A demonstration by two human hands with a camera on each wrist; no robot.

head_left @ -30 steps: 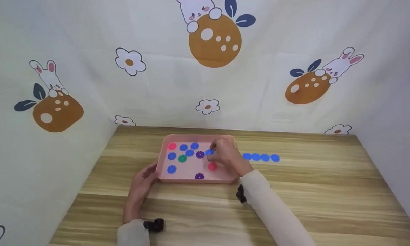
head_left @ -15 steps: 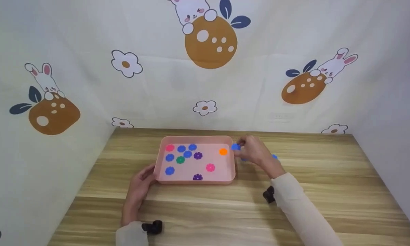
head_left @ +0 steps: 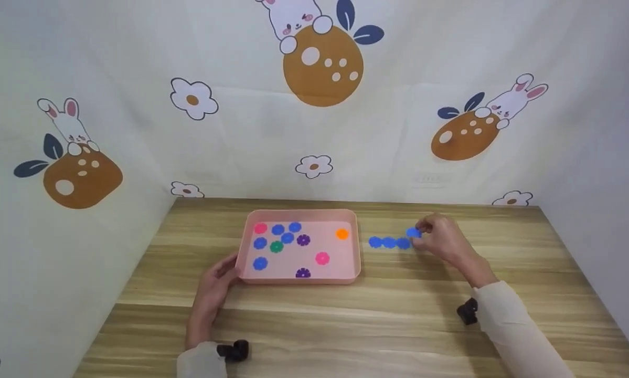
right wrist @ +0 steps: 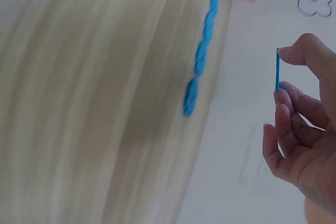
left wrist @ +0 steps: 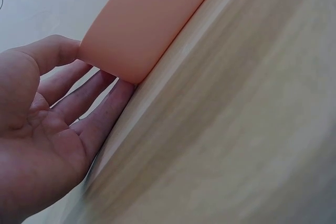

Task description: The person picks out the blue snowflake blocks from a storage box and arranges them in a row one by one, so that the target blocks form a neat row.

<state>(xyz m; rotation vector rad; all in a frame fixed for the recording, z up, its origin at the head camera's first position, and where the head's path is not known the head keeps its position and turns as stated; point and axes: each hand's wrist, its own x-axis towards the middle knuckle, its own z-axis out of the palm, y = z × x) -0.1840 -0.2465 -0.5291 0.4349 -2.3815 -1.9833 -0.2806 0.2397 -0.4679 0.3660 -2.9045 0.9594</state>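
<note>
My right hand [head_left: 444,239] pinches a blue flower-shaped plastic disc [head_left: 413,232] between thumb and fingertips. In the right wrist view this disc [right wrist: 277,71] shows edge-on, apart from the table. Below it in the head view runs a row of blue discs [head_left: 389,242] on the table, the right end partly covered by my hand. The left hand [head_left: 213,289] rests at the near left corner of a pink tray [head_left: 298,280]. Its thumb touches the tray wall [left wrist: 142,30] in the left wrist view, and the other fingers reach out loosely against the corner.
Inside the tray lie several more blue discs [head_left: 260,263], two pink ones, two purple ones, a green disc [head_left: 276,247] and an orange disc [head_left: 342,234]. A patterned cloth [head_left: 251,142] stands behind the wooden table [head_left: 324,325] and along both sides.
My right hand has lifted a blue disc from the tray and carried it right, over the far end of the row. The orange disc is uncovered. The left hand stays at the tray.
</note>
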